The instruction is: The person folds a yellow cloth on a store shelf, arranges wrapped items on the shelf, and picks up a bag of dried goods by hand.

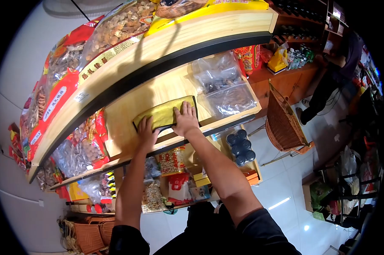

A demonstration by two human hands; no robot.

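Note:
A yellow cloth with a dark edge (165, 111) lies folded on the wooden shelf board (119, 123). My left hand (147, 132) rests at the cloth's left part, fingers on it and thumb apart. My right hand (186, 120) presses flat on its right part with the fingers spread. Clear plastic bags of dark dried goods (226, 91) lie on the same shelf to the right, and red bags of dried goods (88, 142) lie to the left.
An upper shelf (158, 49) with packaged goods overhangs the board. Below are a white-and-red packet (179, 188) and dark-lidded jars (241, 146). A wicker basket (285, 121) stands at right, with a person in dark clothes (327, 85) beyond it.

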